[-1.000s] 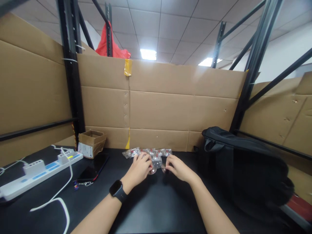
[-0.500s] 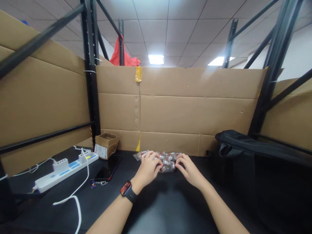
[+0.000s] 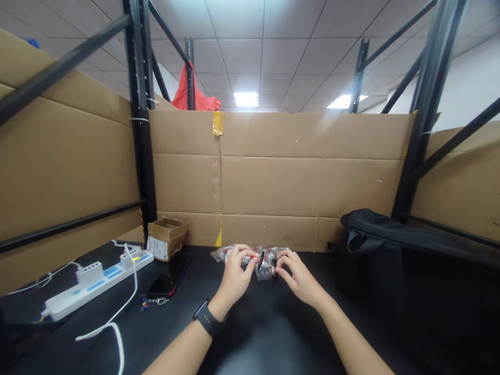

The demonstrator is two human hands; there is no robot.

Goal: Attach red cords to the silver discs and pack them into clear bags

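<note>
Several small clear plastic packets [image 3: 265, 272] with red and shiny bits inside lie in a row on the black table top near the back cardboard wall. My left hand [image 3: 238, 271], with a black watch on its wrist, pinches a small dark round piece with a red part [image 3: 261, 259] between thumb and fingers, above the packets. My right hand [image 3: 297, 276] is at the right end of the row, thumb and fingers curled together at the edge of a packet. Its fingers hide most of whatever is between them.
At the left are a white power strip [image 3: 99, 284] with a loose white cable [image 3: 113, 317], a dark phone [image 3: 170, 276] with a charm, and a small open cardboard box [image 3: 167, 237]. A black bag [image 3: 390, 245] fills the right. Cardboard walls [image 3: 273, 182] and black posts surround the table.
My left hand has lifted a small dark round piece, which now shows on edge at its fingertips. My right hand stays by the packets. The whole view has shifted slightly.
</note>
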